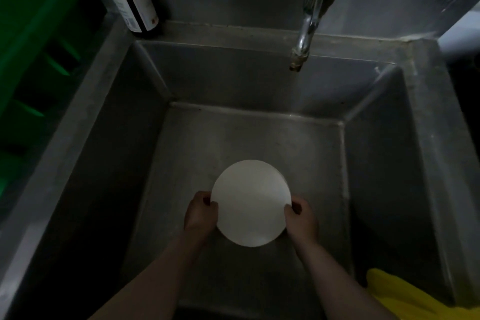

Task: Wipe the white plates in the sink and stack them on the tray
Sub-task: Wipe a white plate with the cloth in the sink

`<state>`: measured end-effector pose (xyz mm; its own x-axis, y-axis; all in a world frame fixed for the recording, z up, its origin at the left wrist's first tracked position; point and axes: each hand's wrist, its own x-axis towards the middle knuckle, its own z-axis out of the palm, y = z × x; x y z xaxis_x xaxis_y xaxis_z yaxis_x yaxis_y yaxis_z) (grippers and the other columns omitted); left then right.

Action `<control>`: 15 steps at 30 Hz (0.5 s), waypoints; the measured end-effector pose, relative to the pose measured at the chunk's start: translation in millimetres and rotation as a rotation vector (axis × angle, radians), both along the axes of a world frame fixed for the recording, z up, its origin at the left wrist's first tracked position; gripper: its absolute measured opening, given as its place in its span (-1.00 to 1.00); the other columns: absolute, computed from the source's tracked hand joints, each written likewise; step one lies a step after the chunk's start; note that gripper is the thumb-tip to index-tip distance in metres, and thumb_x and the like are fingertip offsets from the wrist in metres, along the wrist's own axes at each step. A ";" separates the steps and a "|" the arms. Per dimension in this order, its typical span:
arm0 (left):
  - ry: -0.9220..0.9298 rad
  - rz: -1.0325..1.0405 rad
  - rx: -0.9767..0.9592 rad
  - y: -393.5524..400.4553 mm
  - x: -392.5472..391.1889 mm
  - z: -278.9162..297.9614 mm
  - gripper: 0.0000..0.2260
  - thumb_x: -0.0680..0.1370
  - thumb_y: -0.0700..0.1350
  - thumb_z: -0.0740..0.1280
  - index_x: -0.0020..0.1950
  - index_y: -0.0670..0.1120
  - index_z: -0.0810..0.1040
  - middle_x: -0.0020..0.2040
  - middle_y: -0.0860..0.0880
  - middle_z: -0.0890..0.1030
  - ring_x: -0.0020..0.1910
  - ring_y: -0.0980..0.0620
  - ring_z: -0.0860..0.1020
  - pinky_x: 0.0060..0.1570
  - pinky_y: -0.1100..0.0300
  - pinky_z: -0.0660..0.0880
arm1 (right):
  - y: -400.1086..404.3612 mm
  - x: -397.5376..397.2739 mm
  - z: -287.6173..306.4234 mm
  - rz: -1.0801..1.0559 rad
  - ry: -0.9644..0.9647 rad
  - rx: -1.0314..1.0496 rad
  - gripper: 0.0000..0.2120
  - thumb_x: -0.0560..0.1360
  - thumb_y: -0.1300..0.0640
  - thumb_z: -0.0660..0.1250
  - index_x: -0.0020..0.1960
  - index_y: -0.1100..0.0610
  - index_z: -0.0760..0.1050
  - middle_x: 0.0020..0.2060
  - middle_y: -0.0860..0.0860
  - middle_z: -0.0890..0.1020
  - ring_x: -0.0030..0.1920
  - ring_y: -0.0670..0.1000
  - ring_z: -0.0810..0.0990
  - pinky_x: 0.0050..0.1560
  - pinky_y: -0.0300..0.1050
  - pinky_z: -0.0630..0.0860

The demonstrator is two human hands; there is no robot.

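Deep stainless-steel sink (259, 80), seen from above in dim light, filling most of the frame. White plate (250, 202), round and plain, lower centre of the frame, inside the basin and held above or near its floor; contact with the floor cannot be told. Left hand (201, 212) at the plate's left edge, fingers curled round the rim, thumb on the upper face. Right hand (301, 218) at the plate's right edge, gripping the rim likewise, thumb on top and fingers curled beneath. Both bare forearms entering from the bottom edge of the frame. Chrome tap (311, 15), upper right of centre, spout pointing down over the back wall of the basin, well apart from the plate. Dark glass bottle (135, 0) with a pale label, upper left, upright on the sink's back ledge. Green crate (33, 41) along the left edge, beside the sink rim. Yellow cloth (400, 296), lower right corner, draped over the sink's near right rim.
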<state>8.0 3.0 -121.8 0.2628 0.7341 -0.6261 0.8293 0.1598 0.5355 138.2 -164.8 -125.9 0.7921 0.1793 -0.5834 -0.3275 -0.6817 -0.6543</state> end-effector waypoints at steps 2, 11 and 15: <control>0.017 -0.005 -0.001 -1.2 -3.2 -1.2 -0.74 0.60 -0.16 0.25 0.29 -0.10 0.49 0.18 -0.11 0.58 0.05 -0.09 0.51 0.04 0.09 0.47 | 0.0 0.9 -1.0 -0.015 0.009 -0.027 -0.91 0.58 0.15 0.28 0.07 0.08 0.52 -0.10 0.03 0.57 -0.10 0.03 0.51 -0.13 -0.12 0.44; 0.090 -0.084 0.001 -16.9 -19.8 -1.1 -0.86 0.63 -0.17 0.20 0.17 -0.09 0.45 0.09 -0.13 0.55 0.00 -0.09 0.49 -0.01 0.11 0.42 | -14.4 -7.6 -5.0 -0.034 0.142 -0.105 -0.89 0.56 0.15 0.27 0.05 0.15 0.51 -0.10 0.06 0.59 -0.11 0.04 0.54 -0.21 -0.11 0.45; 0.131 -0.141 0.014 -23.0 -27.8 1.2 -0.95 0.62 -0.19 0.22 0.06 -0.11 0.43 0.09 -0.21 0.59 0.03 -0.16 0.54 -0.03 0.10 0.42 | -21.8 -14.7 -3.3 -0.046 0.171 -0.158 -0.93 0.53 0.23 0.27 0.00 0.13 0.48 -0.05 0.12 0.59 -0.03 0.13 0.55 0.00 0.05 0.55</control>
